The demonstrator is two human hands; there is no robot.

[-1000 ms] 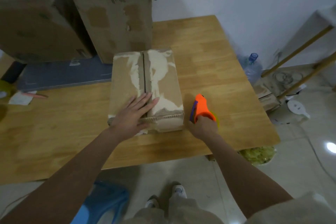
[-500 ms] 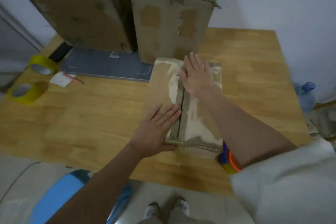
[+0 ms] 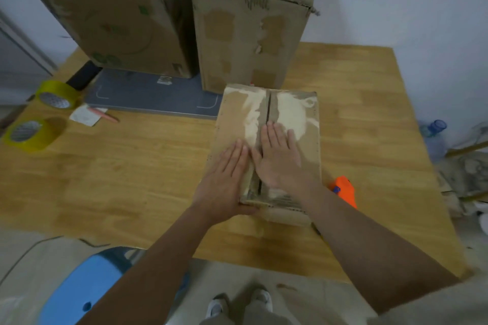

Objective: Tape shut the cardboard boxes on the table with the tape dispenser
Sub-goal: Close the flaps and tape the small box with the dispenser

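A small cardboard box (image 3: 303,124) with torn pale patches lies on the wooden table (image 3: 118,171), its two top flaps meeting along a centre seam. My left hand (image 3: 227,177) lies flat on the left flap near the front edge, thumb down over the box's front. My right hand (image 3: 280,158) presses flat on the right flap beside the seam. The orange tape dispenser (image 3: 344,190) lies on the table just right of the box, partly hidden by my right forearm. Two tall cardboard boxes stand behind, one on the left (image 3: 113,16) and one on the right (image 3: 250,24).
Two yellow tape rolls (image 3: 34,134) (image 3: 56,95) sit at the table's left edge, near a paper slip and a pink pen (image 3: 104,115). A grey flat board (image 3: 153,95) lies under the tall boxes. A blue stool (image 3: 79,287) stands on the floor; a water bottle (image 3: 433,134) is at right.
My right hand slid back along the right flap from the far end toward the near end. The left hand stayed on the left flap. The dispenser lies released on the table.
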